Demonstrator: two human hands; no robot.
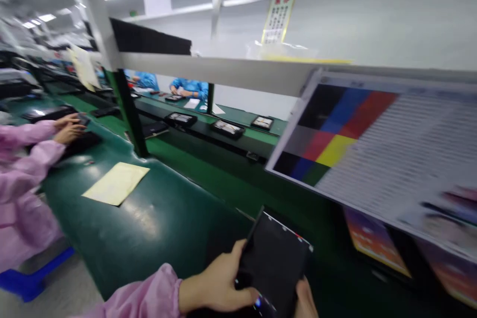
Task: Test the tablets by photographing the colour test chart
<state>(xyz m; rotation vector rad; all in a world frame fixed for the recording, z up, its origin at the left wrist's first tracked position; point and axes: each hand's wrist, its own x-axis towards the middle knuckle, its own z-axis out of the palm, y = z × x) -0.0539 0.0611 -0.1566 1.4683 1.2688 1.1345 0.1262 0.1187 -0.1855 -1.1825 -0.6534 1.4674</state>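
Note:
A black tablet [276, 256] is between my two hands above the green table, its face mostly dark with small white marks along the far edge. My left hand [219, 280] grips its left side, the thumb lying over the near left part of the face beside a small bluish-white light. On the right side, my right hand [306, 300] closes around the edge; most of that hand is cut off by the frame or hidden behind the tablet.
A pale yellow sheet [116, 184] lies on the green table [167, 238]. Two lit screens [376, 243] sit under a printed colour chart [328, 129] at right. Black trays [228, 128] stand along the line. A co-worker's pink sleeve [40, 159] is at left; a post [126, 104] rises nearby.

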